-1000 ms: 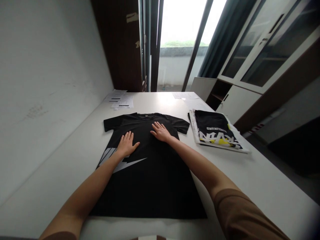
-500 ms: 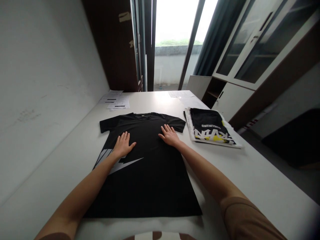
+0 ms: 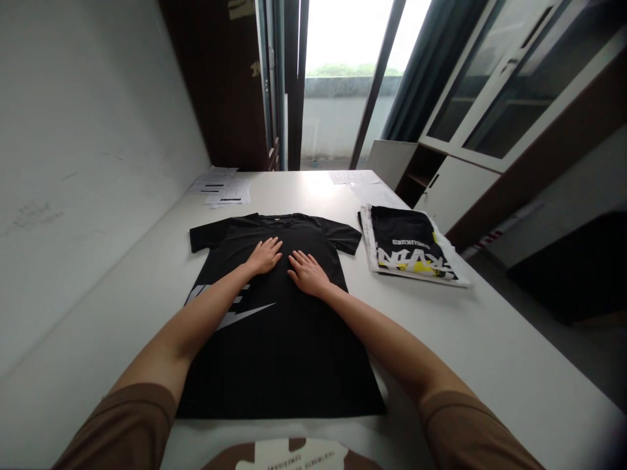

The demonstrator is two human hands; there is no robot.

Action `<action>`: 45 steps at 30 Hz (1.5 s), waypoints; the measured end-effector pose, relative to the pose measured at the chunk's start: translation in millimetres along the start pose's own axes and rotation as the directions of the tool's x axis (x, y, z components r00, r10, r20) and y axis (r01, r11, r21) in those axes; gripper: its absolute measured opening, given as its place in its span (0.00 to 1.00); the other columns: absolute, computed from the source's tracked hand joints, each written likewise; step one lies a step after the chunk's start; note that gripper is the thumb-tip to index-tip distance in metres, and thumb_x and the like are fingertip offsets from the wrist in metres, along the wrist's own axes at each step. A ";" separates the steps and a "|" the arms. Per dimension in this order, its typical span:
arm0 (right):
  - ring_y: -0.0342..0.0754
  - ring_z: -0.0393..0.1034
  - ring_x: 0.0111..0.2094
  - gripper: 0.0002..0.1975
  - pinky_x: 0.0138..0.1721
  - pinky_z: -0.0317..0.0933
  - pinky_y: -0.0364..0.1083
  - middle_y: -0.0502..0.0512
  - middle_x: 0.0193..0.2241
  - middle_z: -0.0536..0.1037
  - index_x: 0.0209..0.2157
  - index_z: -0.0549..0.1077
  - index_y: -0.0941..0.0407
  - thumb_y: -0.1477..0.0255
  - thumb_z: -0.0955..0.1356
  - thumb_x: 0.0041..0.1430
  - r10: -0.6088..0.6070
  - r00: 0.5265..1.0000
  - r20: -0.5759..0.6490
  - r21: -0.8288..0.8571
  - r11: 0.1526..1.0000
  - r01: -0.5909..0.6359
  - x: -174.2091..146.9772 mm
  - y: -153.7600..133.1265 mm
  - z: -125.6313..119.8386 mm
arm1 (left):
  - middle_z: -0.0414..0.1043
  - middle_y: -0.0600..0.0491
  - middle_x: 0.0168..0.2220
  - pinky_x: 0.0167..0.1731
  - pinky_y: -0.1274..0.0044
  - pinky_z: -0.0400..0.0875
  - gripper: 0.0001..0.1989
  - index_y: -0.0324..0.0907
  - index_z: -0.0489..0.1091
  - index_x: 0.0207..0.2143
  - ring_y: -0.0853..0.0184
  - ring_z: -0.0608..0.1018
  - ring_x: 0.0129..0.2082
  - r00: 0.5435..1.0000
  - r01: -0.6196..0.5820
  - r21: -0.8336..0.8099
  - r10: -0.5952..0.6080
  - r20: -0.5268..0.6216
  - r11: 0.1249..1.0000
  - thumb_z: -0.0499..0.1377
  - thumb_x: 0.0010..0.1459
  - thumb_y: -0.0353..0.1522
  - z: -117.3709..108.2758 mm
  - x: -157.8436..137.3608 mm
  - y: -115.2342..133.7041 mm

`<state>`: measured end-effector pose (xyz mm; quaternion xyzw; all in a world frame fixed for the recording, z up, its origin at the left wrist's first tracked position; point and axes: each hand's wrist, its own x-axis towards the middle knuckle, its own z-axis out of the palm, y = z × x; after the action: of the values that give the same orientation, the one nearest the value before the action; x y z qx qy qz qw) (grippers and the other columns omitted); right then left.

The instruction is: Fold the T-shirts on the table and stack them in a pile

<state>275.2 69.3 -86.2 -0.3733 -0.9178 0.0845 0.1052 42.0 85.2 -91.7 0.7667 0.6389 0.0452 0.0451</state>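
Note:
A black T-shirt (image 3: 294, 352) lies spread flat on the white table, its collar at the far end and its hem toward me. A grey print crosses its left side, partly hidden under my left forearm. My left hand (image 3: 265, 254) rests palm down on the upper chest of the shirt, fingers stretched out. Just right of it, my right hand (image 3: 308, 273) also lies flat on the cloth with its fingers extended. A small gap of black fabric separates the two hands, and neither grips anything.
Folded shirts (image 3: 411, 245) in black, white and yellow are stacked to the right on the white table (image 3: 490, 352). Printed papers (image 3: 228, 190) lie at the far left, more sheets (image 3: 365, 183) at the far right. A wall borders the left; a cabinet (image 3: 455, 189) stands beyond.
Both hands have slid inward over the shirt and are closer together near the chest's middle. My left hand has also moved farther up, and the view has tilted slightly down.

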 end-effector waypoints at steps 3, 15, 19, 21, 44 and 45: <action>0.55 0.43 0.73 0.32 0.71 0.38 0.56 0.59 0.72 0.53 0.70 0.59 0.57 0.56 0.56 0.73 0.030 1.000 -0.010 -0.002 1.000 -0.030 -2.4 4.2 -1.0 | 0.42 0.47 0.75 0.69 0.57 0.45 0.33 0.43 0.51 0.73 0.54 0.48 0.74 0.999 0.041 0.012 -0.041 0.011 0.999 0.43 0.71 0.47 2.8 18.4 -10.5; 0.55 0.41 0.73 0.34 0.71 0.38 0.56 0.59 0.72 0.51 0.71 0.58 0.57 0.53 0.57 0.72 0.084 0.996 0.013 0.007 0.996 -0.084 1.7 16.1 -4.2 | 0.43 0.31 0.73 0.66 0.48 0.45 0.40 0.29 0.50 0.72 0.43 0.50 0.72 0.890 0.454 0.105 -0.455 -0.012 0.885 0.37 0.71 0.50 -46.7 -29.8 -132.4; 0.55 0.40 0.74 0.34 0.71 0.38 0.56 0.59 0.73 0.51 0.71 0.58 0.57 0.53 0.56 0.72 0.081 0.997 0.019 -0.010 0.997 -0.081 2.5 17.2 -2.5 | 0.40 0.42 0.75 0.69 0.58 0.43 0.37 0.36 0.50 0.73 0.53 0.47 0.74 0.941 0.338 0.097 -0.338 -0.013 0.936 0.38 0.72 0.50 -33.5 -34.7 -101.3; 0.55 0.40 0.74 0.35 0.71 0.38 0.56 0.59 0.73 0.50 0.71 0.57 0.56 0.52 0.56 0.72 0.070 0.997 0.030 -0.019 0.997 -0.069 1.8 19.7 -2.0 | 0.41 0.44 0.75 0.70 0.60 0.43 0.37 0.38 0.50 0.73 0.55 0.47 0.74 0.977 0.214 0.072 -0.214 -0.006 0.974 0.39 0.71 0.51 -22.3 -46.4 -75.8; 0.54 0.40 0.74 0.34 0.71 0.36 0.55 0.56 0.74 0.48 0.72 0.54 0.52 0.51 0.55 0.73 -0.182 0.976 0.115 -0.003 0.983 0.184 146.0 16.7 18.7 | 0.37 0.50 0.76 0.71 0.59 0.40 0.37 0.47 0.44 0.75 0.56 0.44 0.75 0.973 -0.227 -0.030 0.228 0.042 0.973 0.47 0.71 0.51 -30.5 -177.8 31.2; 0.54 0.40 0.74 0.34 0.71 0.36 0.56 0.56 0.74 0.47 0.73 0.54 0.52 0.51 0.55 0.73 -0.160 0.980 0.115 -0.010 0.987 0.162 147.5 31.5 17.5 | 0.37 0.50 0.76 0.71 0.59 0.40 0.37 0.48 0.43 0.75 0.56 0.44 0.75 0.972 -0.231 -0.034 0.232 0.039 0.972 0.47 0.71 0.51 -30.1 -177.8 31.1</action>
<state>188.6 193.9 -91.3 -0.2933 -0.9503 0.0881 0.0556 36.5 -94.9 -60.0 0.8360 0.5433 0.0429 0.0644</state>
